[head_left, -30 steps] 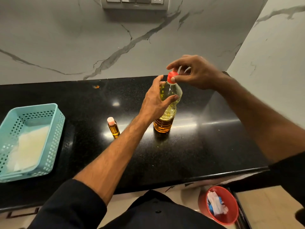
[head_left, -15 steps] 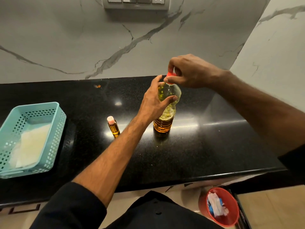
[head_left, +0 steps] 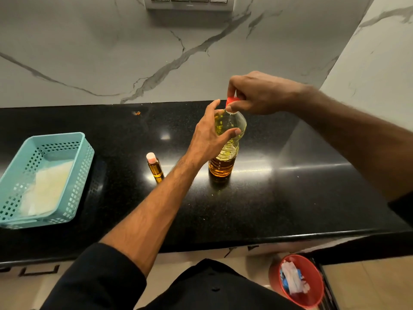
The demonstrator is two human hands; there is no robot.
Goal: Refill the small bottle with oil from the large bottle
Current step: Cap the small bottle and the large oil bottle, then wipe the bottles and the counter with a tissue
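Gripping: left hand [head_left: 211, 135] wrapped round the upper body of the large bottle [head_left: 225, 153], thumb across the front, fingers curled round the far side
Pinching: right hand [head_left: 257, 95] clamped on the red cap [head_left: 232, 101], fingertips bunched round it from above, cap sitting right on the neck
Large bottle: upright on the black countertop [head_left: 279, 198], roughly mid-counter, clear plastic, darker amber oil pooled in the bottom ribbed part, yellower higher up
Small bottle: small bottle [head_left: 154, 167] standing upright just left of the large one, apart from it, partly full of amber oil, pale pinkish cap on top, left forearm passing close by on its right
Basket: teal plastic basket [head_left: 85, 157] at the far left of the counter, well apart from both bottles, something pale and folded lying inside, can't tell what exactly
Wall: marbled grey-veined backsplash [head_left: 111, 52] behind, switch panel [head_left: 190, 2] at the very top edge
Floor level: red bin [head_left: 273, 276] down at the lower right, below the counter edge, crumpled white and blue bits in it
Sleeves: black, pushed up, forearms bare
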